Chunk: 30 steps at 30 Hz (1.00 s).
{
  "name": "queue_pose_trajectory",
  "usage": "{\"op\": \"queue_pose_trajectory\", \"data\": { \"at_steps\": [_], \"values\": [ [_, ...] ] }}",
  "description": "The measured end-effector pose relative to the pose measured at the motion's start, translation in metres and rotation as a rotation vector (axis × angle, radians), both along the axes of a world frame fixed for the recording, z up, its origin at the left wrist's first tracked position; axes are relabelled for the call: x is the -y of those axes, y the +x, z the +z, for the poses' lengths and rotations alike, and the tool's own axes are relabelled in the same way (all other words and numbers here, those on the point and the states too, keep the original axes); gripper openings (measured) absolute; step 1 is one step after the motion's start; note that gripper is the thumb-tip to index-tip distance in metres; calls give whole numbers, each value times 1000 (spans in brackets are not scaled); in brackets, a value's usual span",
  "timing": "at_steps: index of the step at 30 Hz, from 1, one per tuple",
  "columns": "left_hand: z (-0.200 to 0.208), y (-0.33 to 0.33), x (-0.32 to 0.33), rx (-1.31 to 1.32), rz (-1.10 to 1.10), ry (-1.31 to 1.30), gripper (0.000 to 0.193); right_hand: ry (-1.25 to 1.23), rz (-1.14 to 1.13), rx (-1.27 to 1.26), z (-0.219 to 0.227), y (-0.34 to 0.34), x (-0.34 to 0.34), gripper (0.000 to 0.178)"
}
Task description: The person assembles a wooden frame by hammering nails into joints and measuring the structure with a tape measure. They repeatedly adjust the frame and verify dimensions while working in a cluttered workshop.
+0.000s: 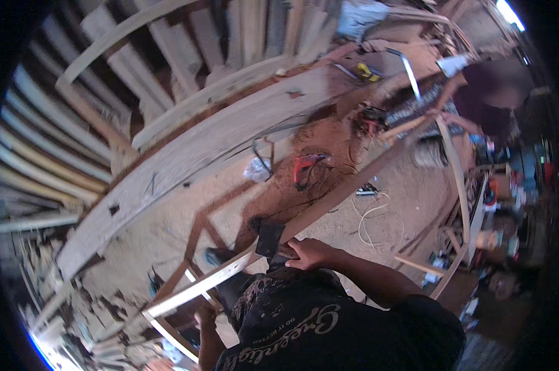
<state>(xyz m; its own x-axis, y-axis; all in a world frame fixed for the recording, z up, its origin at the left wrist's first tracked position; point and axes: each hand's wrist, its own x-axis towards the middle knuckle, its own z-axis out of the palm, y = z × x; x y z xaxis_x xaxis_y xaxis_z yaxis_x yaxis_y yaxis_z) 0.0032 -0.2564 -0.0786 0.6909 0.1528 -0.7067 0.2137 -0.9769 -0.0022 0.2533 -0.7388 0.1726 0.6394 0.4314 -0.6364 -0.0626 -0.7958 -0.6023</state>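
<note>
A long wooden frame [354,178] lies slantwise in front of my body, from lower left to upper right. A dark flat sheet [269,240] is folded over its long rail. My right hand [313,254] is closed at the near side of that rail, its thumb and fingers at the edge of the dark sheet. Lower left, my left hand [205,314] is curled closed beside the frame's end; what is in its fingers is hidden. Another person [493,93] stands at the frame's far right end, hands near its corner.
Stacked timber boards [140,77] lean at the upper left, behind a long low kerb [187,145]. On the sandy floor lie a red power tool [305,166], a pale looped cord [365,230] and a clear plastic bag [256,170]. Cluttered shelves [505,241] stand at the right.
</note>
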Motion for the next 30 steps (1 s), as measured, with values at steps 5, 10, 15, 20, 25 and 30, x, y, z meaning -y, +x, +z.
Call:
{"op": "queue_pose_trajectory", "data": {
  "at_steps": [5, 10, 15, 20, 25, 30],
  "values": [
    [-27, 35, -3, -215, 359, -656, 25, -62, -115, 6, 16, -57, 54, 60],
    [-16, 99, 40, 114, -885, -578, 23, -136, -308, -30, 47, -105, 59, 52],
    [109, 151, 142, -387, -185, -588, 45, -81, -430, -9, 53, -180, 42, 53],
    [164, 140, 198, -129, -435, -748, 44, -28, -495, 7, 59, -243, 14, 57],
    [195, 133, 248, -157, -596, -899, 47, -83, -683, -9, 47, -320, 19, 57],
    [248, 136, 298, -54, -623, -1025, 46, -66, -914, 12, 37, -369, 37, 56]
  ]
}}
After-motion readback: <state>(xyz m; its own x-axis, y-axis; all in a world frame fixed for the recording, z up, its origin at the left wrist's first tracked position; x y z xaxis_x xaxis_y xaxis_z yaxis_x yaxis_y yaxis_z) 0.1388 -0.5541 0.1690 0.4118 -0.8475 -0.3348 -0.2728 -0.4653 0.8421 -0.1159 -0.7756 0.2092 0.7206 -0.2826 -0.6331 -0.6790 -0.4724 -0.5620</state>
